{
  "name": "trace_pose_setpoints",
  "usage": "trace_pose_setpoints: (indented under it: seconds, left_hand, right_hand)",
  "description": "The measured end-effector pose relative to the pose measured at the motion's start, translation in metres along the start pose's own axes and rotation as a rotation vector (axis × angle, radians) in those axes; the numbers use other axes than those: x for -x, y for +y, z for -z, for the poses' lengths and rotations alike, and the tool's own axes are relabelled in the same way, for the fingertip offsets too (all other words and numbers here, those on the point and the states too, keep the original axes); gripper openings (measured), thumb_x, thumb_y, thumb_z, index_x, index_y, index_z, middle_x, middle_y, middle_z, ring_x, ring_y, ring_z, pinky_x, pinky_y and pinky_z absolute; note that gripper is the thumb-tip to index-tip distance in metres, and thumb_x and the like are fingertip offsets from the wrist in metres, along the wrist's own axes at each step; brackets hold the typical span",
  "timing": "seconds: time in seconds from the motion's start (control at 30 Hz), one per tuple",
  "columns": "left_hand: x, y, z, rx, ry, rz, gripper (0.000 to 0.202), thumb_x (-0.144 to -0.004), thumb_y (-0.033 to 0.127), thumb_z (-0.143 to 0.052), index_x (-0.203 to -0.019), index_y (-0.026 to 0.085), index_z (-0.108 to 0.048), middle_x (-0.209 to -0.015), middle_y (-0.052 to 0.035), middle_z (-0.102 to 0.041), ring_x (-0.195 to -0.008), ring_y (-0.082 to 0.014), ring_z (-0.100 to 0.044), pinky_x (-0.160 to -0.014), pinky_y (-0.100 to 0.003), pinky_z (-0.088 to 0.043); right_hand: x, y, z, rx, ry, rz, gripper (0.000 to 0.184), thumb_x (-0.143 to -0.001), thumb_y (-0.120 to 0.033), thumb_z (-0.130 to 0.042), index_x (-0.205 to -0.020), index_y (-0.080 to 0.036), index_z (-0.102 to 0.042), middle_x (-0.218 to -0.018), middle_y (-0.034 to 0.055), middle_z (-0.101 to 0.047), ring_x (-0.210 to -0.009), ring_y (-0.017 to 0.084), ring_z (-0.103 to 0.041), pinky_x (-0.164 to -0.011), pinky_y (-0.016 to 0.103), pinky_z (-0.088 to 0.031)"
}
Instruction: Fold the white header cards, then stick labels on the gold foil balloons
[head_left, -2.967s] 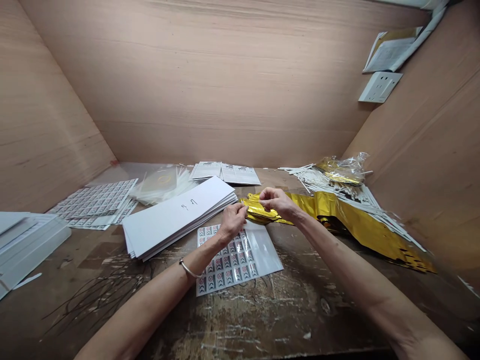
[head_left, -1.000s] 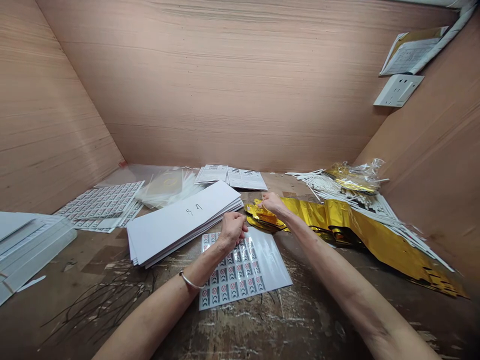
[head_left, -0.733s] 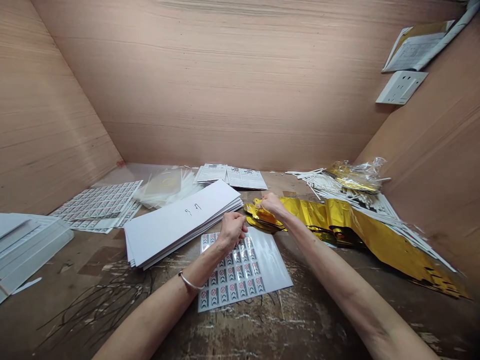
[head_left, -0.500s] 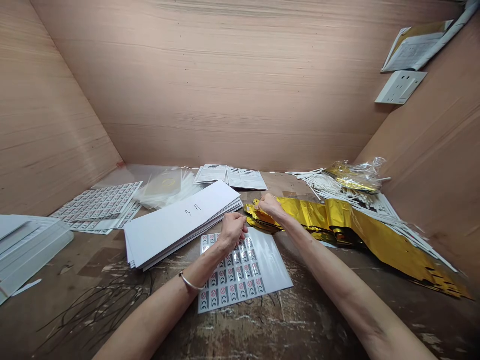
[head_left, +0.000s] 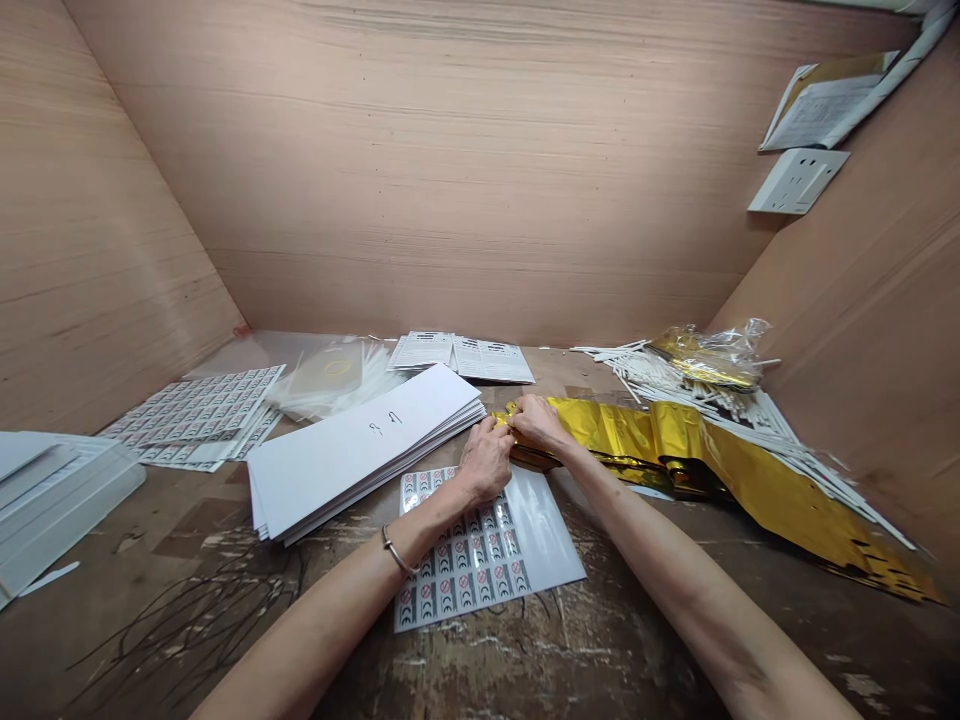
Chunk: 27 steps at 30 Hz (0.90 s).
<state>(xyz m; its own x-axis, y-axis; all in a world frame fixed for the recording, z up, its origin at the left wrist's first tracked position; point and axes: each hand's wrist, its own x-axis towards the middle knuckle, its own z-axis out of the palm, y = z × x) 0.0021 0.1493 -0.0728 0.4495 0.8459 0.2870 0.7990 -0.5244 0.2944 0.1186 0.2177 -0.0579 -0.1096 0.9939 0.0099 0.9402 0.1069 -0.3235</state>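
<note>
Flat gold foil balloons (head_left: 622, 428) lie in a long stack across the right half of the table. At the stack's left end, my right hand (head_left: 538, 420) is closed on the foil, its fingers bent downward. My left hand (head_left: 486, 462) meets it there, fingers drawn together on the foil's tip; anything small between them is hidden. Under my left wrist is a sticker sheet (head_left: 465, 560) with rows of CE and red warning marks. Its right part is bare, shiny backing. A stack of white cards (head_left: 352, 450) with a handwritten mark lies left of my hands.
More sticker sheets (head_left: 202, 410) and clear plastic bags (head_left: 352, 375) lie at the back left. Printed leaflets (head_left: 491, 360) rest by the back wall. White sticks (head_left: 697, 395) and a bagged gold item (head_left: 712, 360) are at the back right. Dark cords (head_left: 202, 610) lie front left.
My left hand has moved from above the sticker sheet up and right to the foil's left end. My right hand has lowered slightly there, and the two hands now meet.
</note>
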Motion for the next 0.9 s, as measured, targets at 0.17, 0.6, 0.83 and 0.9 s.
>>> trace_pose_setpoints:
  seconds: [0.17,0.6,0.83,0.9]
  left_hand:
    - [0.000,-0.006,-0.007,-0.033,-0.056,-0.018,0.017,-0.072,0.011,-0.043,-0.073,0.015,-0.060,-0.087,-0.0094,-0.060,-0.090,-0.0233,-0.044,-0.078,-0.037,-0.032]
    - [-0.012,-0.014,0.010,0.108,0.113,0.505,0.025,-0.080,0.017,-0.036,-0.083,0.010,-0.060,-0.083,-0.0174,-0.062,-0.083,-0.0252,-0.056,-0.070,-0.032,-0.039]
    - [-0.040,-0.024,0.009,0.330,0.048,0.796,0.012,-0.066,0.021,-0.058,-0.062,0.011,-0.062,-0.047,-0.0106,-0.058,-0.054,-0.0226,-0.060,-0.049,-0.025,-0.039]
    - [-0.047,-0.025,0.004,0.386,0.034,0.844,0.007,-0.063,0.018,-0.059,-0.062,0.011,-0.062,-0.042,-0.0084,-0.055,-0.051,-0.0217,-0.059,-0.047,-0.024,-0.038]
  right_hand:
    - [0.005,-0.001,-0.003,0.004,0.039,0.013,0.015,-0.068,-0.024,-0.056,-0.078,-0.016,-0.063,-0.086,0.0102,-0.065,-0.086,0.022,-0.056,-0.069,0.028,-0.034]
    - [-0.018,0.020,-0.006,-0.158,0.005,-0.015,0.015,-0.063,-0.031,-0.065,-0.070,-0.018,-0.066,-0.073,0.0014,-0.065,-0.075,0.016,-0.056,-0.067,0.025,-0.034]
    - [0.013,0.013,-0.005,-0.124,0.035,0.219,0.022,-0.076,-0.036,-0.054,-0.081,-0.017,-0.065,-0.095,0.0055,-0.061,-0.089,0.017,-0.051,-0.075,0.025,-0.034]
    - [0.029,0.011,-0.007,-0.039,0.075,0.346,0.024,-0.075,-0.037,-0.056,-0.085,-0.017,-0.063,-0.102,0.0072,-0.057,-0.094,0.018,-0.047,-0.079,0.027,-0.033]
